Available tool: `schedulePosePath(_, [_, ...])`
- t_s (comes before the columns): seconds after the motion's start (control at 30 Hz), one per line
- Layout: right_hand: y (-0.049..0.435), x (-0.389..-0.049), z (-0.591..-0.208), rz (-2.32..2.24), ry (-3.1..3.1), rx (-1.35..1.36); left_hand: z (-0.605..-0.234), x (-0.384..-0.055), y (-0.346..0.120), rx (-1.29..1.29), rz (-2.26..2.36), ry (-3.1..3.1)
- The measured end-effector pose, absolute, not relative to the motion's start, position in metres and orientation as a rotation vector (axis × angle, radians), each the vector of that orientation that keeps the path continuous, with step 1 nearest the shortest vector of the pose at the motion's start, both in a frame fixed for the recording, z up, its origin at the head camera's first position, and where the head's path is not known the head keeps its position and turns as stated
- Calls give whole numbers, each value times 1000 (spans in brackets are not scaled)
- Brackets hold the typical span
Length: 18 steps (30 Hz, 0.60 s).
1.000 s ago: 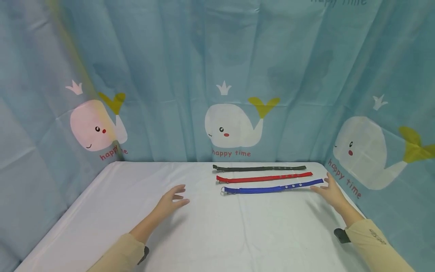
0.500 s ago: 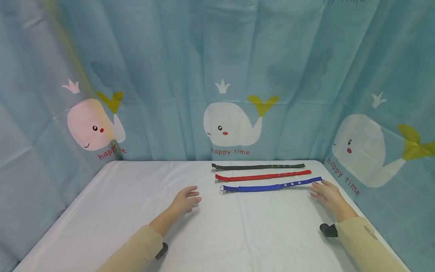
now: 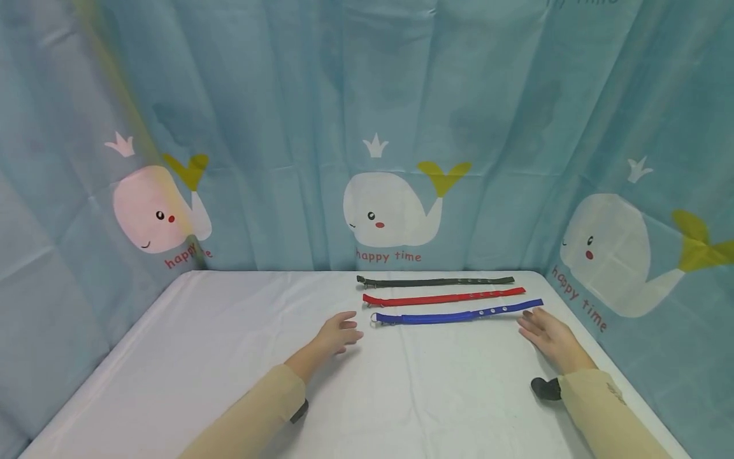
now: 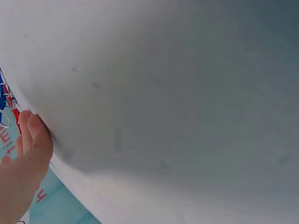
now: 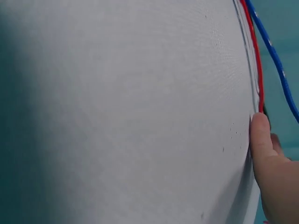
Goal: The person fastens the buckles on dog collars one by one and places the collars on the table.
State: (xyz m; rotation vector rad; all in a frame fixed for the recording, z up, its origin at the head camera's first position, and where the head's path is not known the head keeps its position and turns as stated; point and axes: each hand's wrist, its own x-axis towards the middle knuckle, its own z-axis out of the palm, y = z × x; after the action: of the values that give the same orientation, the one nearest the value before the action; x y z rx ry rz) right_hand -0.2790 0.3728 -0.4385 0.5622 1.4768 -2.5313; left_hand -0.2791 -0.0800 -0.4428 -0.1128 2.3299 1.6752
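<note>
Three collars lie stretched out in roughly parallel rows toward the back of the white table: a dark green collar (image 3: 424,282) farthest, a red collar (image 3: 441,298) in the middle and a blue collar (image 3: 441,318) nearest. Metal rings and buckles show at their left ends, eyelets toward the right. My left hand (image 3: 338,335), fingers loosely bent, hovers just left of the blue collar's ring and holds nothing. Beside the blue collar's right end is my right hand (image 3: 553,338), its fingers relaxed. Whether that hand touches the collar, I cannot tell.
The white-covered table (image 3: 413,395) stretches toward me. A blue curtain (image 3: 275,210) printed with whales rises behind it and along both sides. A dark object (image 3: 545,388) sits at the right wrist, with a similar one (image 3: 299,412) at the left.
My left hand has moved right, closer to the collars' ringed ends. My right hand has shifted slightly left and toward me. The collars have stayed in place.
</note>
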Motion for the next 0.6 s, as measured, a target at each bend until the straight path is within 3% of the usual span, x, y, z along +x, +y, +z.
schedulePosePath(0.6, [385,-287,-444,-2390,1550,493,-448,-308,-44,-81,1390,2463])
